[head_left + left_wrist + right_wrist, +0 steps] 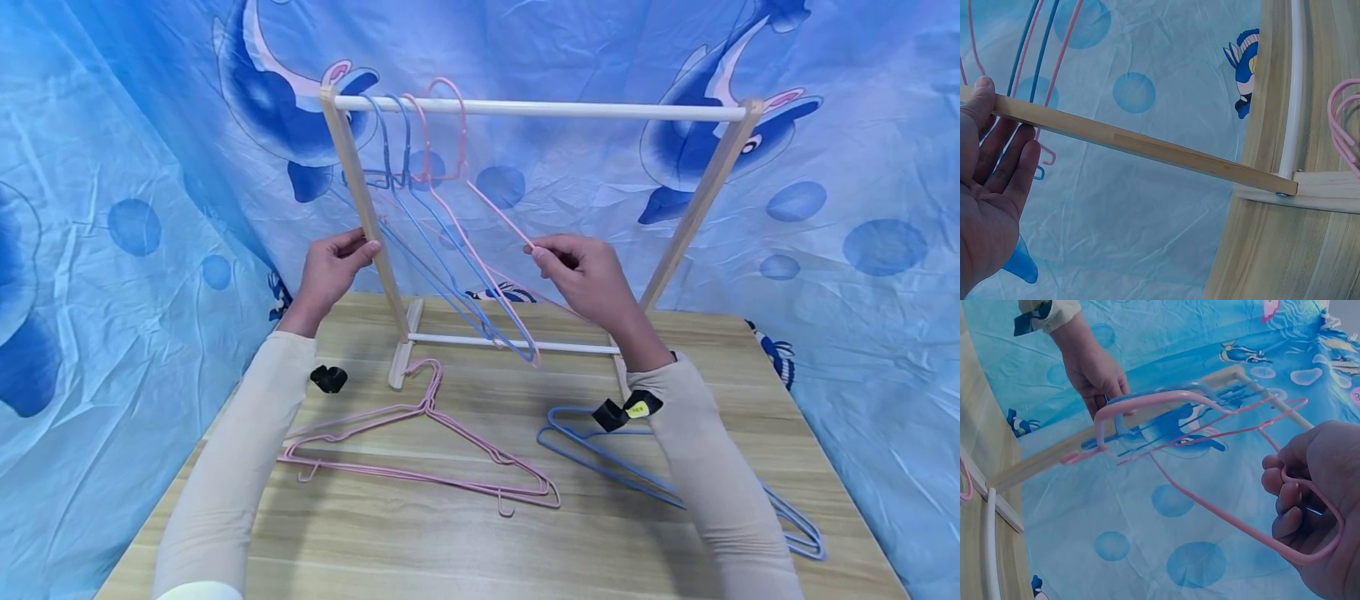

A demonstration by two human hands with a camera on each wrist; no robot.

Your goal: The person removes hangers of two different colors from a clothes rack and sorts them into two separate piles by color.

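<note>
Right grip (581, 267): pinching the pink hanger (501, 215) between thumb and fingers at the outer end of one shoulder. Right wrist view: fingers curl about the wire, rounded corner of the frame against the palm.

Hanger appearance: thin, smooth, uniformly pink, rounded corners. Location: at the left part of the white upper rail (562, 108); hook arches over it, higher than the neighbouring hooks. Hook-to-rail contact: cannot tell.

Left grip (333, 267): clasping the wooden post (389, 292) partway up, thumb on one side, fingers on the other.

Pose: both arms reach forward in cream sleeves (712, 467); fingers of the right point leftward, those of the left rightward, with the hanging frames between.

Beside the held hanger, same rail: one pink hook and two blue hooks (407, 142), the blue nearest the post.

Bench (420, 550), wood-grain: overlapping pink hangers (429, 406) lie left of centre; blue hangers (611, 473) lie right, partly hidden by the right sleeve.

Behind: blue curtain (885, 125), dolphin print.
</note>
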